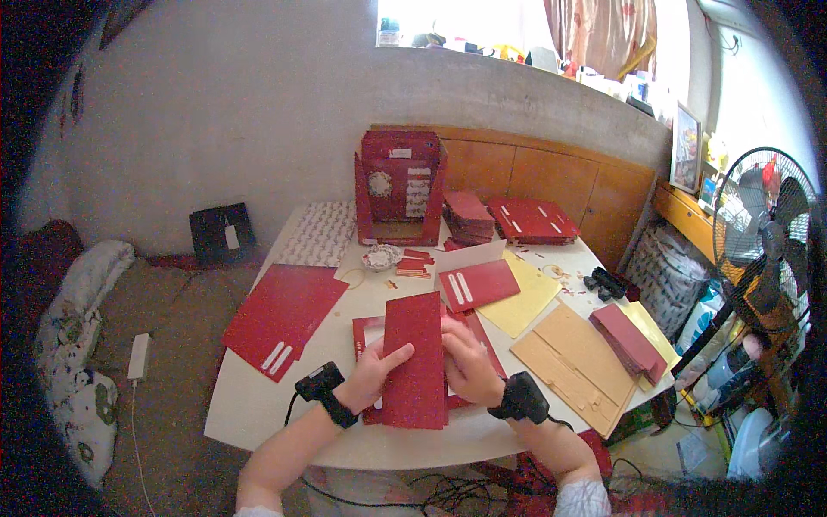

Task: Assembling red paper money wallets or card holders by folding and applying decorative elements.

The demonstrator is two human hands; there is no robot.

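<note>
At the near side of the desk [258, 405], between the two hands, a dark red panel [415, 366] is held above a flat red piece [488, 345], its long axis directed from near to far with only a slight lean. Its left edge is clamped by the left hand [376, 372], whose thumb is laid over the upper face. The right hand [472, 362] is placed at the right edge, beyond the panel's middle; its fingertips are partly hidden, so whether the panel is pinched there cannot be told. By the thumb, the middle of the face is reached more closely from the left. Just beyond the right hand, a folded red card [482, 283] with two white strips is laid over a yellow sheet [524, 310]; farther left, a large red sheet [289, 310] is spread.
</note>
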